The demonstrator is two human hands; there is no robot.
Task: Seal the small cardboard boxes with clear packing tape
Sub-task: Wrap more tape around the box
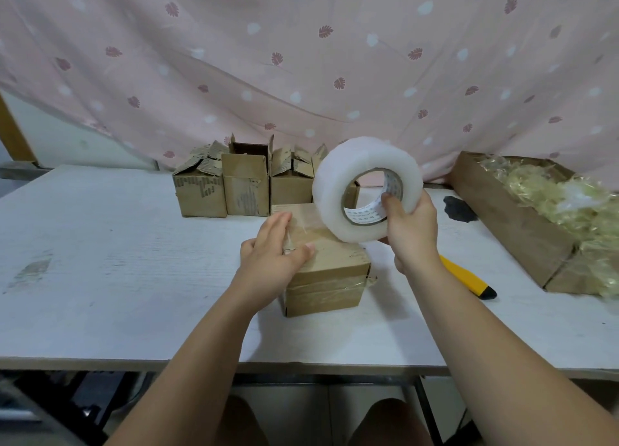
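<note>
A small closed cardboard box [330, 273] sits on the white table [117, 261] in front of me, with clear tape across its front and top. My left hand [274, 249] lies flat on the box's top left, fingers straight, pressing the tape down. My right hand [407, 226] grips a large roll of clear packing tape [361, 184], thumb inside the core, holding it upright just above the box's far right corner. A strip of tape runs from the roll down to the box top.
Three small cardboard boxes [246, 184] with open, torn flaps stand in a row at the back. A yellow utility knife [467, 278] lies right of the box. A long cardboard tray [522, 231] of pale shredded filler sits at the right edge.
</note>
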